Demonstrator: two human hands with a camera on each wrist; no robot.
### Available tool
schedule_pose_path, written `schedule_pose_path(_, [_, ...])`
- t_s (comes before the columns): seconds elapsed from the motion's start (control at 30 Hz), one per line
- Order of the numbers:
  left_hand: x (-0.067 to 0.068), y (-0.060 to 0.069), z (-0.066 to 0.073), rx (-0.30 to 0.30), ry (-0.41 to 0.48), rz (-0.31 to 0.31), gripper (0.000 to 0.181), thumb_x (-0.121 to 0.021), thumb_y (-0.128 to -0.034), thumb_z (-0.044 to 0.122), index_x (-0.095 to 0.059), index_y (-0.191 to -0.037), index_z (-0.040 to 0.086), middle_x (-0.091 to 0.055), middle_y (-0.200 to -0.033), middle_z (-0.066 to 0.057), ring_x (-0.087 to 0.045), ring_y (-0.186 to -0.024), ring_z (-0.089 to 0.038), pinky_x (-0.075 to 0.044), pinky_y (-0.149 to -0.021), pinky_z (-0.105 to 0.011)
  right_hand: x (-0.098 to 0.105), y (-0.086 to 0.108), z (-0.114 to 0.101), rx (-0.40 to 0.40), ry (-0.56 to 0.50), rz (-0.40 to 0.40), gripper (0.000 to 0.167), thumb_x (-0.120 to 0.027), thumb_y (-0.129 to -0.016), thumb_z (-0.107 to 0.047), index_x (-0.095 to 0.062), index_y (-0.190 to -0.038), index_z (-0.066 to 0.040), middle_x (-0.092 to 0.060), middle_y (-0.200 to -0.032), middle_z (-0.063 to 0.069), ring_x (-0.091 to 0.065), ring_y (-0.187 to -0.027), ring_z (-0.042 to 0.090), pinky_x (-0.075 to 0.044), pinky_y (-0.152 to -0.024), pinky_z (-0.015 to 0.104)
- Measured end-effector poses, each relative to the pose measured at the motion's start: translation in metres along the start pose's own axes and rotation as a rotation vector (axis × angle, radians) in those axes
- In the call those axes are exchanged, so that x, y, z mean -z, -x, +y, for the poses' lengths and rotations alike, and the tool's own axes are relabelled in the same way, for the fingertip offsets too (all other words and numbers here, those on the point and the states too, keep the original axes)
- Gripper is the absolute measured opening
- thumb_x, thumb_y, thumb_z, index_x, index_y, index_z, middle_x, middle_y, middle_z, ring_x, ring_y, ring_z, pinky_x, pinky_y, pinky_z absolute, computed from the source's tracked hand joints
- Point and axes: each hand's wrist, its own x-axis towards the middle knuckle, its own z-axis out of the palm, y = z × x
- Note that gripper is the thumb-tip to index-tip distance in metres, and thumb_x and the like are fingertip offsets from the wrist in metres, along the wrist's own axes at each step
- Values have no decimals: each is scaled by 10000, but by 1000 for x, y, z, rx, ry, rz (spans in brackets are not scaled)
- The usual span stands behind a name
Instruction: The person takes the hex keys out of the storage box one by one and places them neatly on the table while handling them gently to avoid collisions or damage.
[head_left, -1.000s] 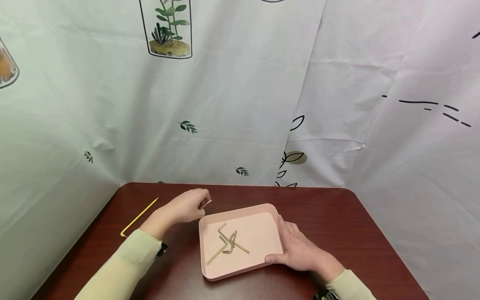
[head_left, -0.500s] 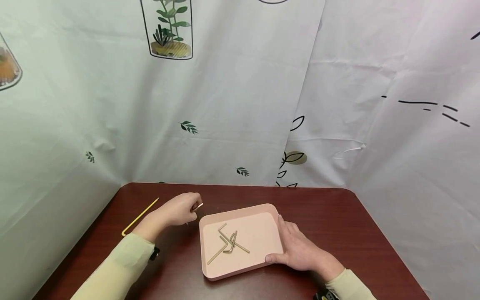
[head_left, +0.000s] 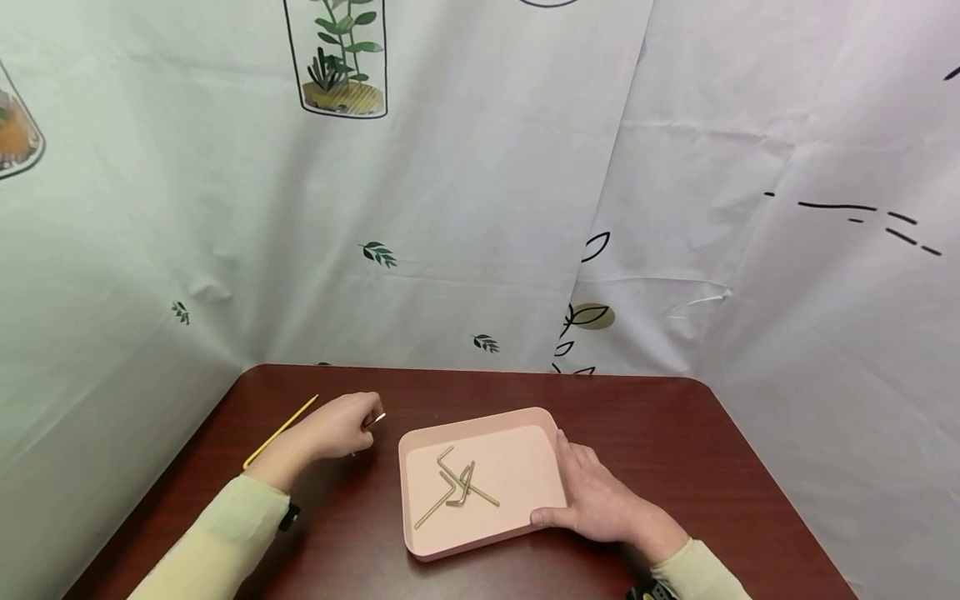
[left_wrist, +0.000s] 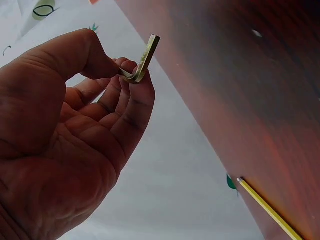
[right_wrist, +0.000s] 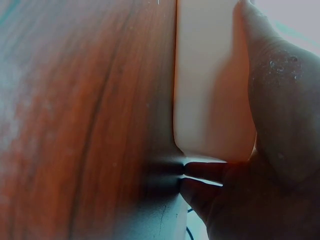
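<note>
1. Currently, the left hand (head_left: 337, 427) pinches a brass-toned hex key (left_wrist: 146, 57) between thumb and fingertips; one leg juts out past the pinch and the bend sits at the fingertips.
2. Just outside that grip, to its left, a yellow hex key (head_left: 281, 430) lies on the table (head_left: 675, 467) beside the wrist, its long axis slanting away from the person and rightward; the left hand is clearly the nearer one. Whether wrist and key touch, I cannot tell.
3. To the right of the pinch, across a strip of bare tabletop, is the pink tray (head_left: 521, 467), its long side slanting slightly away toward the right.
4. The right hand (head_left: 596, 500) holds the tray's near right corner, thumb on the near rim, fingers along the right wall.
5. Left of this hold, several hex keys (head_left: 466, 484) lie crossed inside the tray.
</note>
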Motion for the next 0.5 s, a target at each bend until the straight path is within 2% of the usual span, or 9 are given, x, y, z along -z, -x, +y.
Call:
schedule_pose_path(0.23, [-3,5,-14,9,8,6,228,-711,-835,-71,-597,-957,85,-514,-796,15,-541,-648,-100,-490,-658,-338,0,0,1,13,7,-3,1365,-827,-895,-704,-163,-1652,217,-368,-1685,376,-425,-1507,547,-420,-1183,657])
schedule_pose_path(0.5, [-7,8,-24,46,12,-8,204,-707,-874,-58,-597,-960,90,-533,-802,10,-550,-631,-116,-498,-654,-352,1,-1,0,3,3,-4,1367,-826,-892,-712,-167,-1657,209,-361,-1693,369,-419,-1516,541,-419,-1187,655])
